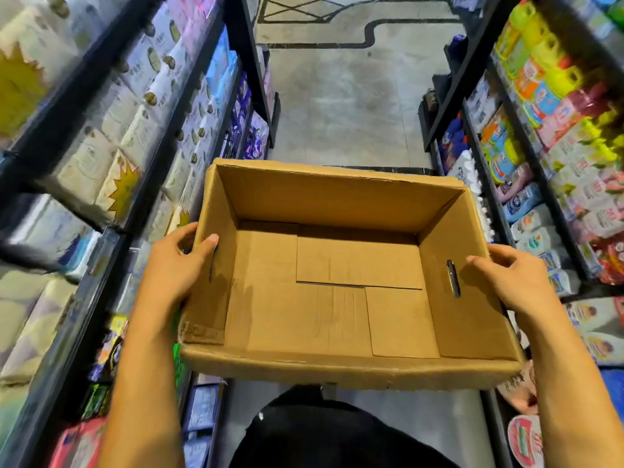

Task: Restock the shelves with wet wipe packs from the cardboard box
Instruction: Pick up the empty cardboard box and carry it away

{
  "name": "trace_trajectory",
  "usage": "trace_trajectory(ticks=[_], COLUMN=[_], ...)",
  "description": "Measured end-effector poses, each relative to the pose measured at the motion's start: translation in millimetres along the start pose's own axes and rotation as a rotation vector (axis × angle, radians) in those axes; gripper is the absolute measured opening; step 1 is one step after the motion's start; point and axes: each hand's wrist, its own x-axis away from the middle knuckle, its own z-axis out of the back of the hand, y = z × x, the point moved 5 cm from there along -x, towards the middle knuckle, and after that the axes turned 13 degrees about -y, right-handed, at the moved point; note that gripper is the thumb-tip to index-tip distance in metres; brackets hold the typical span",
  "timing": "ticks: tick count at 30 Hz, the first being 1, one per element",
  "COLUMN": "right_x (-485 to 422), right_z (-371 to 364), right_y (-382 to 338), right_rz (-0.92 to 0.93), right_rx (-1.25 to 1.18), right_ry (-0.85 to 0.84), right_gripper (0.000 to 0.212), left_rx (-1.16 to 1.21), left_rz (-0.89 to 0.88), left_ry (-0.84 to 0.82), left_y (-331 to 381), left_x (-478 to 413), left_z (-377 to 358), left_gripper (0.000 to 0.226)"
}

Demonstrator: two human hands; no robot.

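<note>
1. Left hand and right hand grip the side walls of the open brown cardboard box, thumbs hooked inside, fingers curled outside.
2. Box held up mid-aisle, bare bottom flaps showing.
3. Black metal shelves with pale packs on the left, colourful packs on the right.
4. Grey stone floor beyond.

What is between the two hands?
The head view shows the empty cardboard box between them; the left hand and right hand each grip a side wall.
</note>
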Motion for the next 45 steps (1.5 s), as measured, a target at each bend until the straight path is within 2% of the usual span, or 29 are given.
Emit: trace_trajectory(ticks=[2, 9, 12, 14, 17, 19, 23, 27, 29, 32, 38, 42, 45], right_x=[-27, -100, -138, -165, -211, -241, -318, -392, -425, -475, -561, -601, -634], right_z=[-2, -18, -20, -21, -19, -16, -12, -10, -11, -10, -33, -55, -65], right_y=[-22, -92, -123, -146, -174, -187, -216, -247, -267, -288, -342, -392, -417], right_rz=[-0.006, -0.009, -0.003, 0.006, 0.017, 0.026, 0.01, 0.016, 0.026, 0.037, 0.042, 0.048, 0.052], right_rx=[0.002, -0.029, -0.041, -0.03, -0.022, -0.019, -0.042, -0.062, -0.053, -0.05, -0.058, -0.047, -0.039], right_ry=[0.007, 0.079, 0.103, 0.093, 0.083, 0.089, 0.101, 0.09, 0.074, 0.057, 0.034, 0.04, 0.066], right_gripper=[0.012, 0.075, 0.086, 0.083, 0.062, 0.057, 0.074, 0.063, 0.063, 0.075, 0.075, 0.049, 0.047], left_rx=[-0.007, 0.134, 0.2, 0.239, 0.286, 0.305, 0.321, 0.303, 0.31, 0.338, 0.295, 0.243, 0.106], left_rz=[-0.006, 0.0, -0.003, -0.002, 0.008, 0.005, -0.018, 0.004, -0.003, 0.003, -0.002, -0.026, -0.052], left_ry=[-0.011, -0.087, -0.075, -0.064, -0.026, -0.028, -0.023, -0.022, -0.013, 0.015, 0.005, -0.014, -0.05], left_y=[12, 53, 70, 82, 102, 114, 144, 170, 177, 193, 219, 238, 259], left_x=[-33, -149, -194, -223, -269, -295, -369, -436, -468, -514, -622, -697, -749], left_z=[8, 44, 56, 57, 56, 52, 46, 50, 50, 50, 63, 81, 94], left_gripper=[0.049, 0.056, 0.057, 0.053, 0.05, 0.048, 0.034, 0.047, 0.045, 0.041, 0.031, 0.035, 0.041])
